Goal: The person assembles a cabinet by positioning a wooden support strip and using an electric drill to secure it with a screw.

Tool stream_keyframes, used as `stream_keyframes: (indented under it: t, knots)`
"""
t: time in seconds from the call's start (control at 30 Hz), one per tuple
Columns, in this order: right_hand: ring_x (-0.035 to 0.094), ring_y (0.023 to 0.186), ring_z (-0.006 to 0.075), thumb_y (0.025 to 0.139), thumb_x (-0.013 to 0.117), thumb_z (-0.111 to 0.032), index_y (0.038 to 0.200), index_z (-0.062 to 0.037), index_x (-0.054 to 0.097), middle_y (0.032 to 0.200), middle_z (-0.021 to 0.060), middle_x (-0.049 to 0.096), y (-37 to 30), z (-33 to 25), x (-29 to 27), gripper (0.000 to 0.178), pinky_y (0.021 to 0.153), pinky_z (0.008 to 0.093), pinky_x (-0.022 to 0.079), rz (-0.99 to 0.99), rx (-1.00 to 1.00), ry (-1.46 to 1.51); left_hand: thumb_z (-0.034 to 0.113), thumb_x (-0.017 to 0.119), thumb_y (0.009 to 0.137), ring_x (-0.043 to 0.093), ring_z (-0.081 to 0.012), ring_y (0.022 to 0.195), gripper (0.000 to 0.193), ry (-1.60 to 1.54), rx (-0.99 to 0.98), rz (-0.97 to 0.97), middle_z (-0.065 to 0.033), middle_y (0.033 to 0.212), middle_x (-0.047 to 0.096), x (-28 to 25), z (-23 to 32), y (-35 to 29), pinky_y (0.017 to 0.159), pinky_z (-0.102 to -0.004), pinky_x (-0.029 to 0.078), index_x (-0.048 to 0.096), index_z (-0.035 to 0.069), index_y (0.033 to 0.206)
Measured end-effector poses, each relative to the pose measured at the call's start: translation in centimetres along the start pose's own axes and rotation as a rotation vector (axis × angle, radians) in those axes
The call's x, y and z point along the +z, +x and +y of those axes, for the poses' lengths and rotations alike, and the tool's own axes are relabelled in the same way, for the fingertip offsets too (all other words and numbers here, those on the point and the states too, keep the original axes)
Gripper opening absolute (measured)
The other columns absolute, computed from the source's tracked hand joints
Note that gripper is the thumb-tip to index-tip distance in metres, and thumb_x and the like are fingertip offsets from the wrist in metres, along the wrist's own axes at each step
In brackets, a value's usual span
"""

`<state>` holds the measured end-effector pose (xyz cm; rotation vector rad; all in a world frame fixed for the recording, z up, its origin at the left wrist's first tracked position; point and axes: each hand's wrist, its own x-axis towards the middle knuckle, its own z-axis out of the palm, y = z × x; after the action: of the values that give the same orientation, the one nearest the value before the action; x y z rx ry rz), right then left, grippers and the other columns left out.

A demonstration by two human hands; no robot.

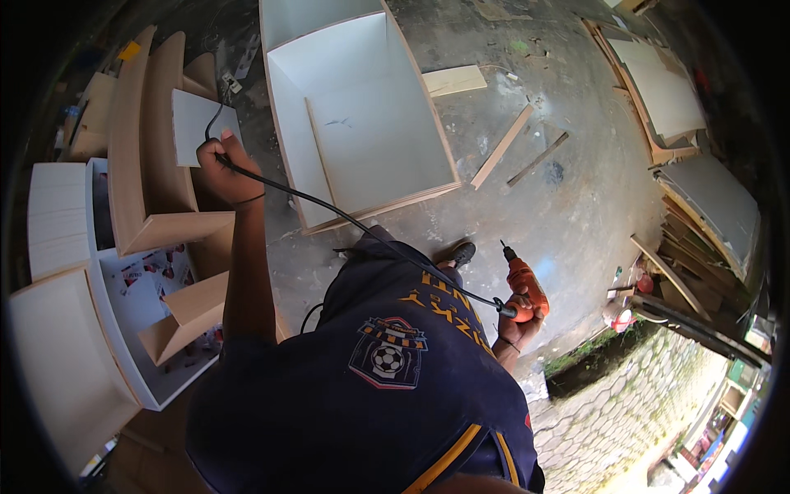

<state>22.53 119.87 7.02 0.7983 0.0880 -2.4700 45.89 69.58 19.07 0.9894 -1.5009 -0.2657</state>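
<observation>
1. R grip [523, 319] is holding the drill [527, 281], fingers wrapping round its rear end. Bit [504, 245] is pointing fwd, away from the body, touching nothing.
2. L grip [229, 170] is clasping the cord [329, 207], arm reaching out ahead on the L.
3. Cord is running from the drill's rear, passing in front of the shirt [444, 387], spanning to L grip, then curving up past it over a white board [193, 123]. Far end: can't tell if it's connected.
4. Progress, judging by view: drill's in hand, cord's being held up betw. both grips. That much is done. Bit isn't meeting wood, so drilling looks undone; trigger state can't be told.
5. Drill's posn: sitting right inside R grip, well apart from L grip; only the cord is linking the two.
6. Nearby: big white-lined box [370, 107] is resting on the floor [576, 198] ahead, approx. betw. the hands; wood strips [502, 146] are lying R of it; brown panels [132, 140] are standing just L of L grip; stacked sheets [658, 86] are sitting far R.
</observation>
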Motion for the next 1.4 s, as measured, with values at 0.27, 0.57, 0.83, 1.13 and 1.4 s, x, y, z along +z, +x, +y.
stream_keyframes:
  t: [0.27,0.57,0.83,1.13,1.4]
  knots:
    - [0.054,0.071,0.0158,0.073,0.060,-0.016,0.111,0.0115,0.045,0.093,0.0149,0.055,8.2,-10.4,8.4,0.049,0.067,0.0303,0.050,-0.038,0.142,-0.161,0.015,0.063,0.091,0.036,-0.0077,0.062,0.027,-0.076,0.110,0.075,0.0013,0.069,0.040,6.9,10.4,-3.2,0.057,-0.0230,0.034,0.041,0.006,0.077]
    - [0.055,0.071,0.0189,0.070,0.062,-0.020,0.112,0.0115,0.041,0.084,0.0111,0.051,20.8,-16.8,16.3,0.057,0.067,0.0304,0.049,0.175,0.250,-0.184,0.012,0.069,0.083,0.047,-0.0246,0.062,0.023,0.399,0.016,-0.067,-0.0093,0.071,0.050,13.6,7.6,-12.7,0.062,-0.0336,0.043,0.048,0.004,0.078]
    - [0.056,0.065,0.0161,0.073,0.060,-0.029,0.114,0.0073,0.041,0.076,0.0060,0.051,34.9,-15.8,25.1,0.057,0.060,0.0293,0.049,0.348,0.342,-0.351,0.014,0.070,0.081,0.056,-0.0300,0.077,0.020,0.495,-0.444,-0.160,-0.0107,0.087,0.055,24.1,6.0,-17.8,0.067,-0.0403,0.047,0.052,0.006,0.085]
    - [0.055,0.061,0.0176,0.083,0.053,-0.017,0.098,0.0056,0.049,0.080,0.0116,0.054,54.8,-5.5,33.4,0.027,0.062,0.0267,0.053,0.036,0.316,-1.040,0.007,0.064,0.081,0.060,-0.0319,0.093,0.018,0.569,-0.682,-0.257,-0.0102,0.102,0.059,29.7,5.3,-17.6,0.077,-0.0412,0.049,0.058,0.009,0.098]
    - [0.053,0.056,0.0148,0.080,0.055,-0.011,0.088,-0.0018,0.051,0.077,0.0079,0.054,74.6,9.3,32.1,0.013,0.047,0.0238,0.045,0.015,0.969,-1.539,0.003,0.059,0.082,0.058,-0.0361,0.097,0.023,0.689,-0.810,-0.186,-0.0128,0.105,0.059,34.3,4.3,-19.2,0.081,-0.0416,0.048,0.059,0.008,0.104]
